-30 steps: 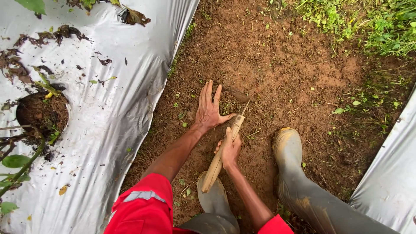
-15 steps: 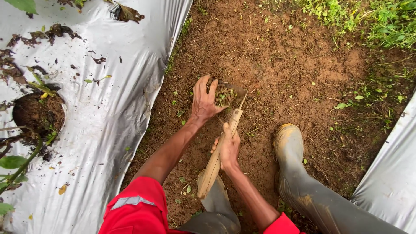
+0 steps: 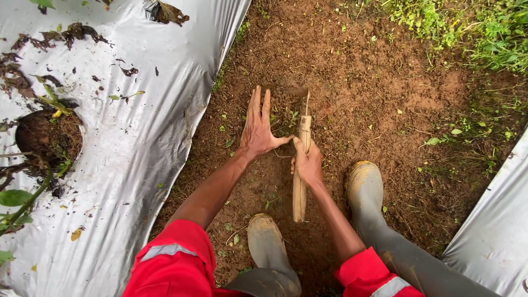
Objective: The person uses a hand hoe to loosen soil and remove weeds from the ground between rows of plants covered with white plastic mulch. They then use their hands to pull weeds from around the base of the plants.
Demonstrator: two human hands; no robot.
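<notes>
A: Reddish-brown soil [image 3: 352, 82] fills the strip between two sheets of silver plastic mulch [image 3: 137, 137]. What do the hands do here?

B: From my remote station I see the left hand [image 3: 257, 129] lying flat with fingers spread wide, holding nothing, pressed on the soil just beside the tool. The right hand [image 3: 308, 164] is wrapped around the wooden handle [image 3: 300, 181] of a small hand hoe; its blade [image 3: 297, 92] is dug into the soil just ahead of the left fingertips.

A: How far along is the weeding?

B: I judge it partway: the strip near the boots [image 3: 366, 187] is mostly bare earth, with a few small weed seedlings [image 3: 291, 116] left by the blade, and dense green weeds [image 3: 473, 27] remain at the strip's far right corner.

A: What differs from half a second ago?

B: Then the left hand cupped a clump of soil and weeds; now it is empty and flat, and the handle has swung nearly upright in view.
</notes>
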